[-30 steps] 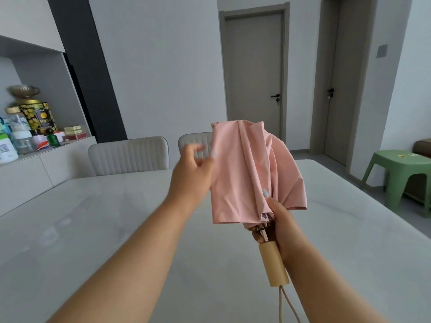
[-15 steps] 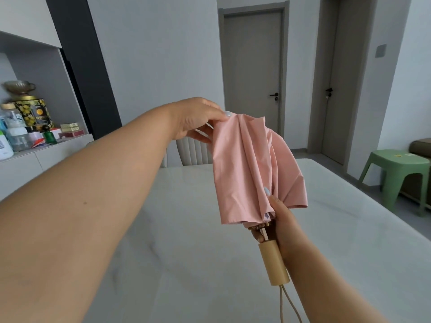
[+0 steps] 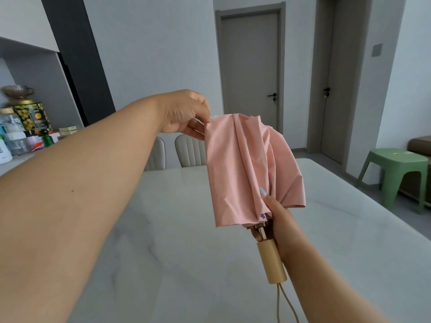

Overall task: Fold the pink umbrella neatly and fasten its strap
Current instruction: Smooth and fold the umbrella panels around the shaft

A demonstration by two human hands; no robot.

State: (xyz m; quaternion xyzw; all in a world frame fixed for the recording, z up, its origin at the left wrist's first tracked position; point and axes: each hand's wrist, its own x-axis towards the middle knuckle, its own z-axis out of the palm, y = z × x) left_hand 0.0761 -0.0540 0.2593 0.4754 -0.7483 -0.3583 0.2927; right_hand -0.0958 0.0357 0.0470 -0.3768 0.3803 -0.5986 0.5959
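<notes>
Starting at my far left, a shelf (image 3: pixel 28 157) under the wall cabinets carries a cluster of bottles and jars (image 3: pixel 14 136), a black-and-yellow patterned tin (image 3: pixel 32 117) with a glass bowl (image 3: pixel 17 90) on top of it, and a small green bottle (image 3: pixel 47 139). My left forearm crosses the whole left side of the view, raised above the pale marbled table (image 3: pixel 175 241). My left hand (image 3: pixel 184 113) is up at the top of the pink umbrella (image 3: pixel 247 169), fingers curled, pinching the upper left corner of the fabric between thumb and fingertips and drawing that panel out flat and taut. Behind and below that hand, two pale padded chair backs (image 3: pixel 190 150) show at the table's far edge.

I hold the umbrella upright in the air over the table, not touching it, canopy collapsed with loose pleats bunched toward the right side. My right hand (image 3: pixel 279 222) is wrapped around its base just above the pale wooden handle (image 3: pixel 271 262), the thumb (image 3: pixel 268 199) pressing up against the gathered cloth. Rib ends peek out from under the hem, beside my fingers. A beige cord loop (image 3: pixel 283 304) hangs from the handle's bottom end.

Behind it stand two grey doors (image 3: pixel 249 71), both closed. On the far right a green plastic stool (image 3: pixel 394 173) sits on the floor, well apart from the table.
</notes>
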